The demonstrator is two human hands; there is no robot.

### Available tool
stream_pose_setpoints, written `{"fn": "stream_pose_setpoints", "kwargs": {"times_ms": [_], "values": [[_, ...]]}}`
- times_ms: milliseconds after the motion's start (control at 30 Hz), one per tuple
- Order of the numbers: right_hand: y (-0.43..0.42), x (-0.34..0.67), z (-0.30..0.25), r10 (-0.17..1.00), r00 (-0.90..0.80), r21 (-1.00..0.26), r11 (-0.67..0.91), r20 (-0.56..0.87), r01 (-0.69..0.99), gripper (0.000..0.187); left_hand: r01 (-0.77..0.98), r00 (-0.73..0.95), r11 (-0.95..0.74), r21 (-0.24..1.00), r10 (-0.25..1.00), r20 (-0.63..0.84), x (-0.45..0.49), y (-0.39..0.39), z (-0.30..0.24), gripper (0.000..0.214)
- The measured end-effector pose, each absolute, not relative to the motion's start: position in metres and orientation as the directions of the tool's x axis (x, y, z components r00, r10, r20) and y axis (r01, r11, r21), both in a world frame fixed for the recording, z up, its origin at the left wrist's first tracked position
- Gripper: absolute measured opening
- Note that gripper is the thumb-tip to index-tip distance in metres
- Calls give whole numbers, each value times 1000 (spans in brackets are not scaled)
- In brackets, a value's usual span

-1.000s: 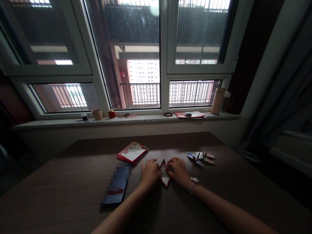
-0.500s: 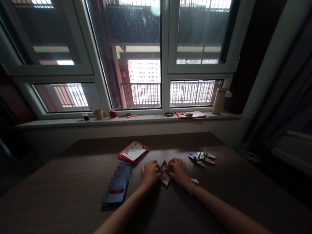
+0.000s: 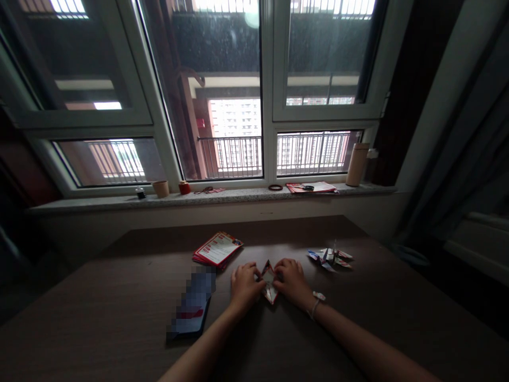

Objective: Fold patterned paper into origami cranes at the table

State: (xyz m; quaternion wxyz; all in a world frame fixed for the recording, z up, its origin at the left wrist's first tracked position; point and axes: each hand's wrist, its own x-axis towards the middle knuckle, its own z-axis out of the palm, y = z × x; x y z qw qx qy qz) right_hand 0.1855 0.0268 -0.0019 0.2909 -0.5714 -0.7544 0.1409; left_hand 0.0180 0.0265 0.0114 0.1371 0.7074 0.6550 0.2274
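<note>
At the table (image 3: 119,297) by the window (image 3: 267,79), left hand (image 3: 244,286) and right hand (image 3: 293,282) each pinch opposite sides of the folded paper (image 3: 271,295), between phone (image 3: 195,305) and paper figures (image 3: 328,259).

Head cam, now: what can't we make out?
All head view:
Paper: side edges, hidden by left hand and right hand.
Phone: screen, blurred by pixelation.
Cards: print too small; lower faces hidden by the top one.
Forearms: elbow ends cut off by the bottom edge.

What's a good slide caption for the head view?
Left hand and right hand touching folded paper near stacked cards.
</note>
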Motion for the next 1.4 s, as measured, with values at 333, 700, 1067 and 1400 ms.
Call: {"fn": "stream_pose_setpoints", "kwargs": {"times_ms": [333,700,1067,1400], "values": [[32,183,0,957,-160,-532,269,243,803,15,870,35,-102,483,989,145,20,27,12,21],[34,195,-6,939,-217,-590,337,267,734,15,870,101,-159,467,984,147,14,28,10,21],[35,193,-7,933,-196,-571,342,303,746,9,855,86,-159,494,982,168,15,29,9,9],[30,189,-2,937,-204,-542,331,283,773,14,853,67,-137,504,986,154,17,27,11,15]]}}
